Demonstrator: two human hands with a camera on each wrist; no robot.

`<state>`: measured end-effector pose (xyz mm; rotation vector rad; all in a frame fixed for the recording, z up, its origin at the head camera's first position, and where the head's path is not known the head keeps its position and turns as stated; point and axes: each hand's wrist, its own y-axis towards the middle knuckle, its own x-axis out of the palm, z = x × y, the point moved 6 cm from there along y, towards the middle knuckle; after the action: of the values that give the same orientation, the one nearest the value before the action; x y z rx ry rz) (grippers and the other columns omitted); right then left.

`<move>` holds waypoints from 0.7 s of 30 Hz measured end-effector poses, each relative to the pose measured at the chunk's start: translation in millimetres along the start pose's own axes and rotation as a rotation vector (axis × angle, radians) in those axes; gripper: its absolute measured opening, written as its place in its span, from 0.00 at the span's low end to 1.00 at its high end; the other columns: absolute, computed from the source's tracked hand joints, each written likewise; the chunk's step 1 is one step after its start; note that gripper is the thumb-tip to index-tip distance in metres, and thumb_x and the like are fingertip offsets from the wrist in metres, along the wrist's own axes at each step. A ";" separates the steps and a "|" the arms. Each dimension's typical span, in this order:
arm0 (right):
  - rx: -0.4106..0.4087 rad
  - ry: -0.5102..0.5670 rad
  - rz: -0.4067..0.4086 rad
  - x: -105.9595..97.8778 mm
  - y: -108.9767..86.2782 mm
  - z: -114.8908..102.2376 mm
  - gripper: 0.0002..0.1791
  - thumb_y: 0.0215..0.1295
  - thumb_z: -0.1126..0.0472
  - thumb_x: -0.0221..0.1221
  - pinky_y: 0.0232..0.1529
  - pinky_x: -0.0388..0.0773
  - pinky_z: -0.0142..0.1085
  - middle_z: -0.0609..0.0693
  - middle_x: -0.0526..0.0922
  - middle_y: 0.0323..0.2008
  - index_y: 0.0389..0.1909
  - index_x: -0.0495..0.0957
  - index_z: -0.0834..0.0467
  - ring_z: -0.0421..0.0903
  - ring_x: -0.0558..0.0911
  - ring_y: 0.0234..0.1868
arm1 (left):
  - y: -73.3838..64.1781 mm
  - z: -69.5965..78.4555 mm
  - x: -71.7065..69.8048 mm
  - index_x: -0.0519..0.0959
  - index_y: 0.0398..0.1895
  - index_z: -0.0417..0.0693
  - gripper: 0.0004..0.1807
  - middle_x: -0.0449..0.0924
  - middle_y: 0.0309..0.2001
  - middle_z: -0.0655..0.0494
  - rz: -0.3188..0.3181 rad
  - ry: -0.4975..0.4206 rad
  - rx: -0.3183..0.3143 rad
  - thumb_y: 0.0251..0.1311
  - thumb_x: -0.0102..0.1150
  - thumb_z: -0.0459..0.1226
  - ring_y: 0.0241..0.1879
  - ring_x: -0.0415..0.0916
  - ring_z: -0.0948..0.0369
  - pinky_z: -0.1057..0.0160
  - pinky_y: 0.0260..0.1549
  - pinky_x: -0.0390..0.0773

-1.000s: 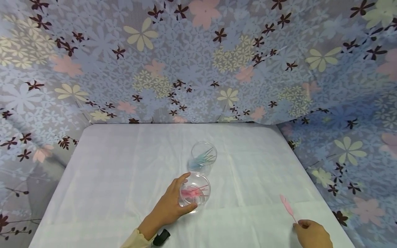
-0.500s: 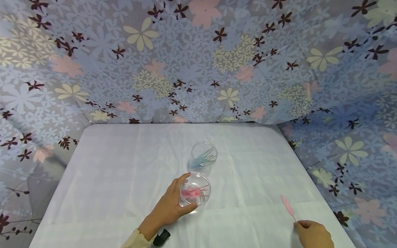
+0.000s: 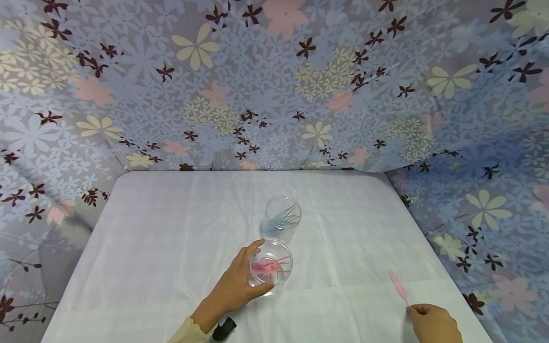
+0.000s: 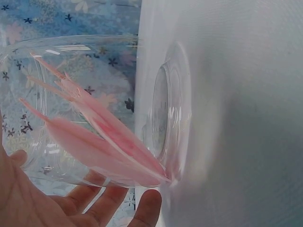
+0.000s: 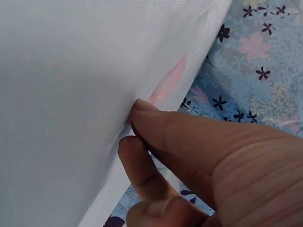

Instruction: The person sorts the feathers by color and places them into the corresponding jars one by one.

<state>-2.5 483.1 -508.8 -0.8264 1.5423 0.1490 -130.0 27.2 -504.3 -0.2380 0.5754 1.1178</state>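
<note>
My left hand [image 3: 237, 281] grips a clear glass cup [image 3: 274, 247] standing upright on the white table. Its thumb and fingers curl round the near and left sides. Several pink feathers [image 4: 90, 146] lean inside, quills pointing up toward the rim. At the right of the table, my right hand [image 3: 434, 324] pinches a single pink feather [image 3: 398, 285] by its quill, between thumb and finger. In the right wrist view the vane of that feather [image 5: 170, 82] shows beyond the thumb tip. Behind the gripped cup stands a second clear glass [image 3: 283, 200] holding several blue feathers [image 3: 280, 220].
A white cloth [image 3: 180, 214] covers the table. Floral fabric [image 3: 257, 85] hangs behind it and along both sides. The table's right edge [image 3: 433, 257] runs close to my right hand. A black band [image 3: 224, 328] is on my left wrist.
</note>
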 end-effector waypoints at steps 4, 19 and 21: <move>-0.007 -0.003 -0.002 0.7 1.1 -1.6 0.18 0.68 0.55 0.62 0.41 0.75 0.55 0.65 0.85 0.45 0.49 0.83 0.66 0.65 0.82 0.44 | 0.3 0.4 0.2 0.53 0.79 0.67 0.53 0.68 0.65 0.51 -0.006 -0.001 -0.002 0.52 0.71 0.59 0.65 0.69 0.52 0.41 0.58 0.72; -0.086 -0.012 0.039 4.1 5.3 -2.9 0.14 0.66 0.57 0.62 0.36 0.75 0.53 0.62 0.86 0.36 0.41 0.84 0.66 0.60 0.83 0.35 | -0.7 2.8 -1.3 0.53 0.78 0.67 0.52 0.68 0.65 0.51 -0.004 0.005 0.009 0.52 0.71 0.59 0.63 0.70 0.53 0.41 0.56 0.73; -0.088 -0.014 0.042 4.3 4.5 -4.4 0.13 0.67 0.59 0.62 0.35 0.75 0.52 0.60 0.85 0.33 0.40 0.84 0.67 0.58 0.83 0.33 | -0.4 2.5 -1.1 0.53 0.78 0.67 0.52 0.68 0.65 0.51 -0.003 0.006 0.010 0.53 0.71 0.59 0.63 0.70 0.53 0.41 0.56 0.74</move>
<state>-8.3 482.2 -513.6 -0.8609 1.5494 0.2550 -129.2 27.3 -501.7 -0.2339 0.5860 1.1110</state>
